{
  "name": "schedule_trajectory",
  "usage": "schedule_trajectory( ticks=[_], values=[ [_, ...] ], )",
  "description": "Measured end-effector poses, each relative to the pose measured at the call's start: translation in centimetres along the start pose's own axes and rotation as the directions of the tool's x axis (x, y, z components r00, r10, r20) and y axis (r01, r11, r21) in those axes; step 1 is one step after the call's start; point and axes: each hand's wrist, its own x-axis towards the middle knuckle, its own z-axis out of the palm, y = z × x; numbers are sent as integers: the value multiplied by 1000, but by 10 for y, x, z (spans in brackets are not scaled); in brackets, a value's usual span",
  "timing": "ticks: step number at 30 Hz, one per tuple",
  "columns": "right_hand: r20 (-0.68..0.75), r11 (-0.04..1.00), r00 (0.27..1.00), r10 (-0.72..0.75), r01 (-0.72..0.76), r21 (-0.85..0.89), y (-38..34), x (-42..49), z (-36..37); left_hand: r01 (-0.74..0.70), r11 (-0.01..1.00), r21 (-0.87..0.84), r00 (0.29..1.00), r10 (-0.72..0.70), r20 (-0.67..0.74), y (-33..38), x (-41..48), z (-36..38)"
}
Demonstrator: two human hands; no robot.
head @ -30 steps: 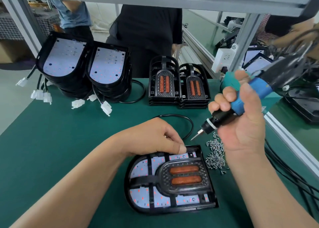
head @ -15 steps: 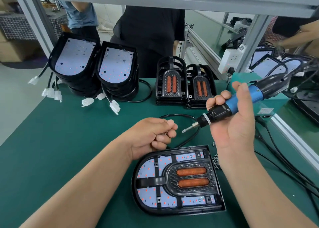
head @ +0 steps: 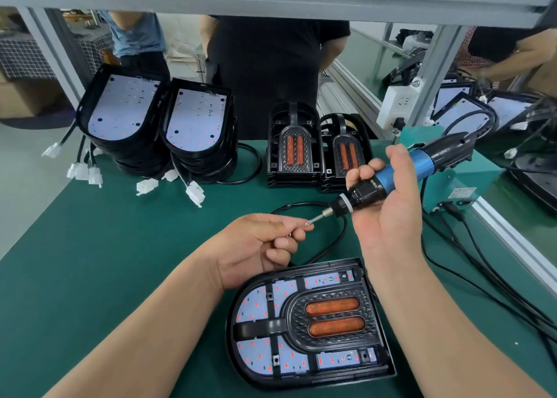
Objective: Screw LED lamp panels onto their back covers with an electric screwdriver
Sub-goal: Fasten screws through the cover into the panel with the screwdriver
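Note:
A black lamp unit (head: 307, 325), with its white LED panel under a black frame and two orange lenses, lies flat on the green mat near me. My right hand (head: 388, 213) grips a blue and black electric screwdriver (head: 404, 173) above and behind it, bit pointing left and down. My left hand (head: 262, 243) is curled, its fingertips pinching small screws right at the bit tip (head: 310, 221). Neither hand touches the lamp unit.
Two stacks of back covers with white LED panels (head: 123, 120) (head: 199, 126) and white plug leads stand at the back left. Two stacks of black frames (head: 294, 147) sit behind centre. A teal power box (head: 452, 186) and black cables (head: 482, 280) lie to the right. People stand beyond the bench.
My left hand lifted off the lamp unit's top edge and came up to the screwdriver bit. The right hand lowered and tilted the screwdriver toward it. The screw pile is hidden behind my right arm.

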Motion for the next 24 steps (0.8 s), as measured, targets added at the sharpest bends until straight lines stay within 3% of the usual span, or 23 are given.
schedule_trajectory(
  ticks=[11,24],
  values=[
    [47,999,999,-18,19,-28,-5,-4,-8,-12,994,110,1000,14,-20,0,0,2],
    [61,999,998,-24,26,-25,-8,-8,-7,-3,994,110,999,8,-53,0,-1,7]
  ],
)
